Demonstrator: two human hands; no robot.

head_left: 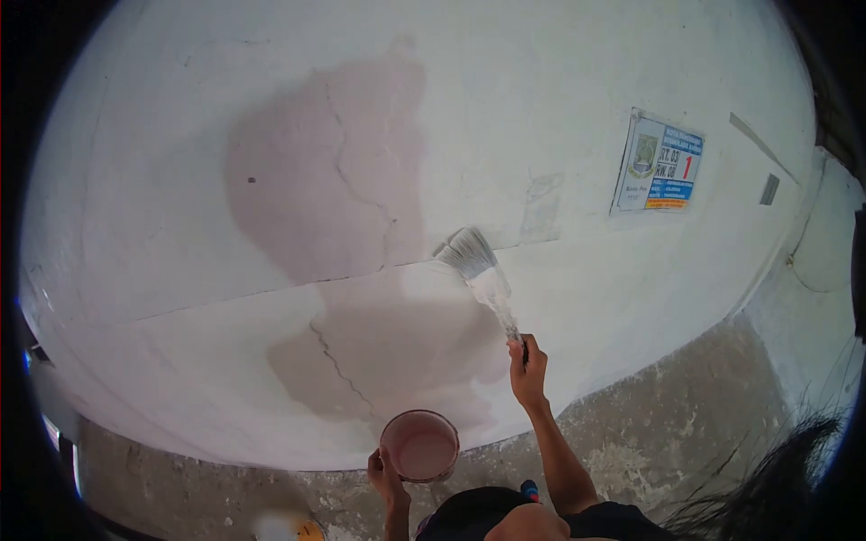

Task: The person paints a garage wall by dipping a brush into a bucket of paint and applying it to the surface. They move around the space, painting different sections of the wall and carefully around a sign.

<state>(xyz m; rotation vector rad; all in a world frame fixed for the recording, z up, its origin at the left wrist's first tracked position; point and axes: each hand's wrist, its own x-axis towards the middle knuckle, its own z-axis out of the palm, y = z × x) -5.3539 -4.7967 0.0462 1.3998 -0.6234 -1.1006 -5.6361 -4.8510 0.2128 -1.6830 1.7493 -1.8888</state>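
Note:
My right hand (529, 370) is closed round the handle of a wide paintbrush (488, 281). The brush slants up and to the left, its pale bristles at the white wall (577, 298), near a thin horizontal seam. Lower down, my left hand (388, 478) grips the rim of a reddish bucket (420, 444), thumb over the edge. Pale pinkish liquid shows inside it. Left of the brush, large darker pinkish patches (316, 171) mark the wall, with jagged cracks running through them.
A printed plaque (658, 164) hangs on the wall at upper right. Grey worn concrete floor (667, 406) runs along the wall's foot. A blurred round container (308, 528) with yellow on it stands at the bottom left. Dark hair shows at lower right.

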